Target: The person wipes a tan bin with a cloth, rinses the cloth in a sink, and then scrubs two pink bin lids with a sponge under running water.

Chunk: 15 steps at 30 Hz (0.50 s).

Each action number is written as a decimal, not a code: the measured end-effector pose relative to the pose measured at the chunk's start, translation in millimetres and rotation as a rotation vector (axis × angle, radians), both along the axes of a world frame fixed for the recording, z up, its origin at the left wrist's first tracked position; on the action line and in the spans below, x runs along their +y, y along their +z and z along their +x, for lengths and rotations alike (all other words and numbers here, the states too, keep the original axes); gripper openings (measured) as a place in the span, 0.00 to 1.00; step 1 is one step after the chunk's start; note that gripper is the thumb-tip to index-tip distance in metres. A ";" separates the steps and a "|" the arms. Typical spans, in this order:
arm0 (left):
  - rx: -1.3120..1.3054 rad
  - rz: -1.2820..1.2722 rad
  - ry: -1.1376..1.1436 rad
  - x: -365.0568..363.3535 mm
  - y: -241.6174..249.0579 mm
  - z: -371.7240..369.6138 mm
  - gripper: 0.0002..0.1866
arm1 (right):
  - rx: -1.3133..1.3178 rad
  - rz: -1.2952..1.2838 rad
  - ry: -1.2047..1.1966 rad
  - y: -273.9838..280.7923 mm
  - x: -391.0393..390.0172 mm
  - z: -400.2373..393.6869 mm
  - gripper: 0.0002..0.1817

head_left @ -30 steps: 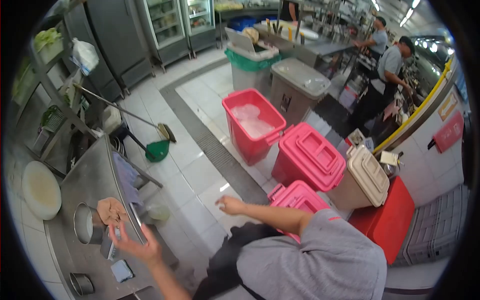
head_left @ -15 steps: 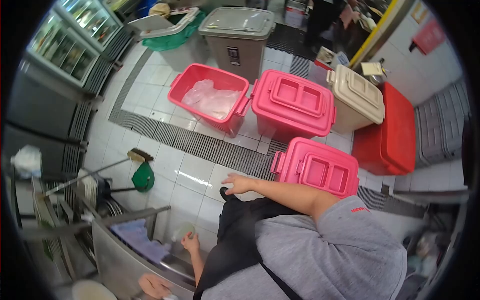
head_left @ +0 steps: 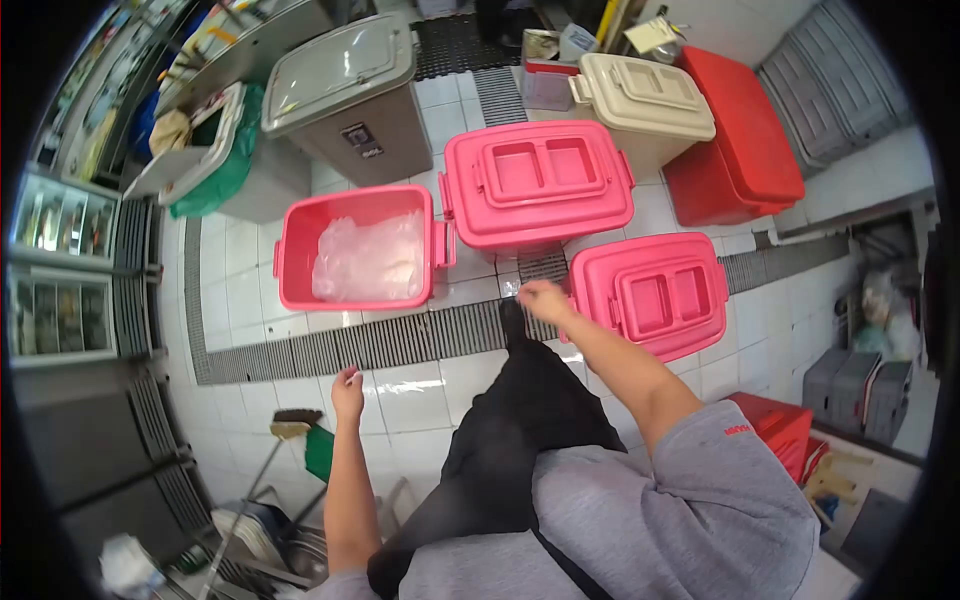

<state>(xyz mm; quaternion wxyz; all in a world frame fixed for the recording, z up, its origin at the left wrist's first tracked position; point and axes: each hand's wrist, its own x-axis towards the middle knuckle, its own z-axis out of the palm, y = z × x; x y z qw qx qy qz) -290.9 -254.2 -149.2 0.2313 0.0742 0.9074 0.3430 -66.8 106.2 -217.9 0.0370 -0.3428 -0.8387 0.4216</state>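
Note:
My left hand (head_left: pixel 348 394) is held over the white floor tiles, below the open pink bin (head_left: pixel 355 197). Its fingers are curled together, and whether something small is between them cannot be made out. Inside that bin lies a crumpled translucent plastic bag (head_left: pixel 370 257). My right hand (head_left: pixel 545 301) hangs near the left end of a lidded pink bin (head_left: pixel 648 295), fingers loosely bent and apart, with nothing visible in them. Another lidded pink bin (head_left: pixel 540 185) stands beyond it.
A grey lidded bin (head_left: pixel 345 90), a beige bin (head_left: pixel 648 95) and a red bin (head_left: pixel 735 140) stand farther back. A floor drain grating (head_left: pixel 330 343) crosses the tiles. A broom (head_left: pixel 295 424) and green dustpan (head_left: pixel 319 450) are at lower left. Glass-door fridges (head_left: pixel 65 225) line the left.
My view has turned left and moved closer to the bins. My left hand has come away from the metal counter and forward. My right hand's spread fingers have bent in, near the closest pink bin.

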 end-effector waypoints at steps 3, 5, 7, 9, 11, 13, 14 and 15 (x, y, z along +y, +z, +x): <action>0.052 0.042 -0.181 102.5 -14.6 -44.0 0.17 | 0.201 0.116 -0.394 -12.1 76.4 0.1 0.08; 0.013 0.152 -0.241 179.6 -32.3 -39.6 0.19 | 0.343 0.372 -0.524 -47.1 136.5 9.3 0.09; -0.108 0.192 -0.257 248.0 -63.4 -33.9 0.22 | 0.125 0.462 -0.672 -56.3 190.4 16.1 0.11; -0.106 0.111 -0.333 317.4 -82.4 -31.1 0.27 | 0.093 0.273 -0.809 -81.7 247.9 31.9 0.16; -0.052 0.061 -0.410 374.8 -92.1 -41.1 0.30 | -0.021 0.364 -0.989 -105.6 292.4 39.8 0.23; 0.141 0.034 -0.385 423.6 -114.4 -57.7 0.32 | -0.054 0.351 -0.997 -123.1 328.9 39.2 0.27; 0.119 0.012 -0.417 438.6 -127.9 -66.7 0.33 | -0.065 0.336 -0.991 -130.4 340.3 41.3 0.30; 0.074 -0.012 -0.338 446.0 -144.9 -72.7 0.34 | -0.090 0.326 -1.008 -131.8 348.1 40.1 0.30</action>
